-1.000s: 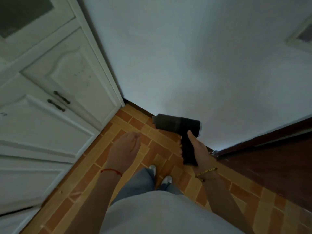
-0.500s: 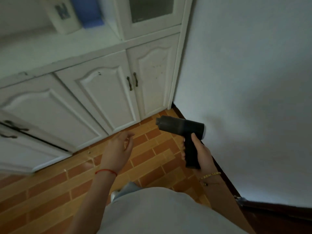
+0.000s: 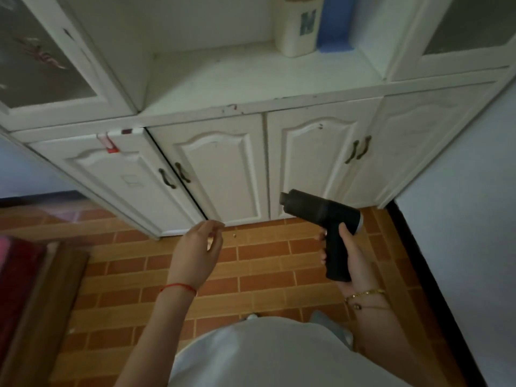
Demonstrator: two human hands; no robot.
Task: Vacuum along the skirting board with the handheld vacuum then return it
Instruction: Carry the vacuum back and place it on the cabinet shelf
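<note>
My right hand (image 3: 353,261) grips the handle of the black handheld vacuum (image 3: 321,212), which is held in the air above the floor with its nozzle pointing left toward the cabinet doors. My left hand (image 3: 196,251) hangs in front of me with loosely curled fingers and holds nothing. The dark skirting board (image 3: 435,275) runs along the foot of the white wall on the right, well below and right of the vacuum.
A white cabinet (image 3: 223,169) with several doors stands straight ahead; its open shelf (image 3: 251,76) carries a white container (image 3: 298,26) and a blue box (image 3: 335,23). The floor is orange brick tile (image 3: 259,275). A wooden edge with red fabric (image 3: 28,289) is at the left.
The view has swung left from the wall corner to face the cabinet squarely. The vacuum stays gripped in my right hand; my left hand stays empty in front of me.
</note>
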